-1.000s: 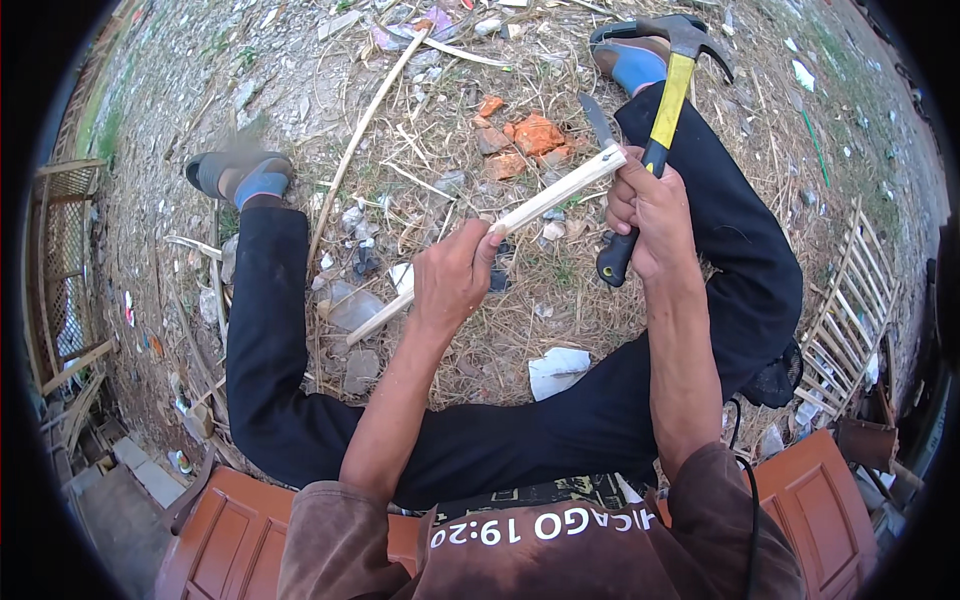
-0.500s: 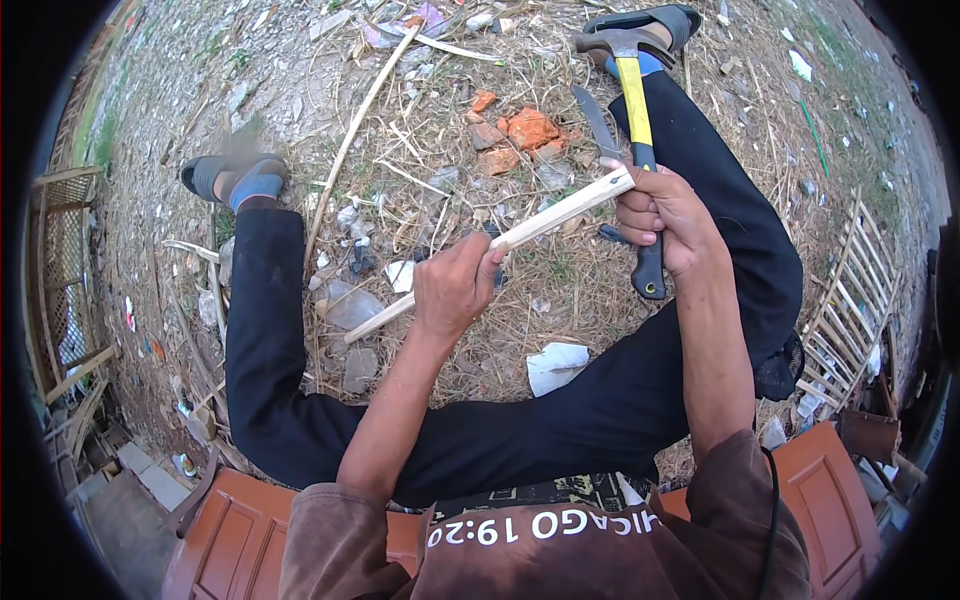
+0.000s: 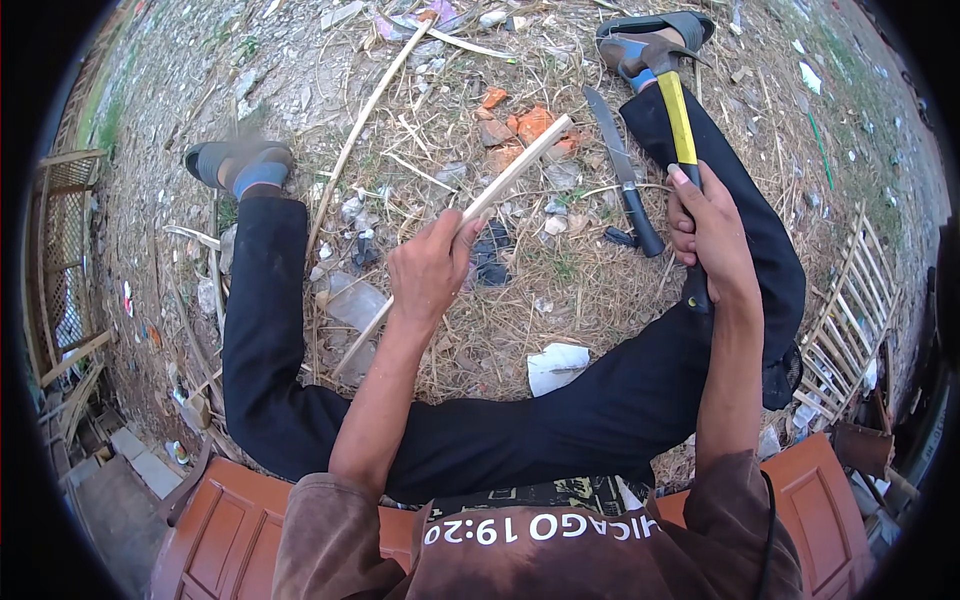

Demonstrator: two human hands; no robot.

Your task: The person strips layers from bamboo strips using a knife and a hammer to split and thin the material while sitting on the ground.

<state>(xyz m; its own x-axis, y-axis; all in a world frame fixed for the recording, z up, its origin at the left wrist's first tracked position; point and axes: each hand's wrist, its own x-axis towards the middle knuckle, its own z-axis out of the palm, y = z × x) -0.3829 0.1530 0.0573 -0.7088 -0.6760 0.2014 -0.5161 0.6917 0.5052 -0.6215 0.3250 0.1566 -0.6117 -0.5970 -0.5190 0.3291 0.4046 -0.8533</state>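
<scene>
My left hand [image 3: 428,268] is closed around a pale wooden stick [image 3: 515,168], which slants from the lower left up to the right between my knees. My right hand [image 3: 712,232] grips the black lower handle of a claw hammer [image 3: 681,120] with a yellow shaft. The hammer's metal head is up by my right foot. A knife [image 3: 612,135] with a dark handle lies on the ground between the stick and the hammer, touched by neither hand.
Broken orange brick pieces [image 3: 535,125] lie beyond the stick's tip. A long thin branch [image 3: 368,125] stretches across the littered dry grass. A white shard [image 3: 558,368] is near my right thigh. Slatted bamboo [image 3: 850,315] stands at the right, and a reddish-brown panel [image 3: 235,530] is beneath me.
My right hand has let go of the stick's upper end and moved right with the hammer. The stick now points more steeply upward in my left hand, and the knife shows whole.
</scene>
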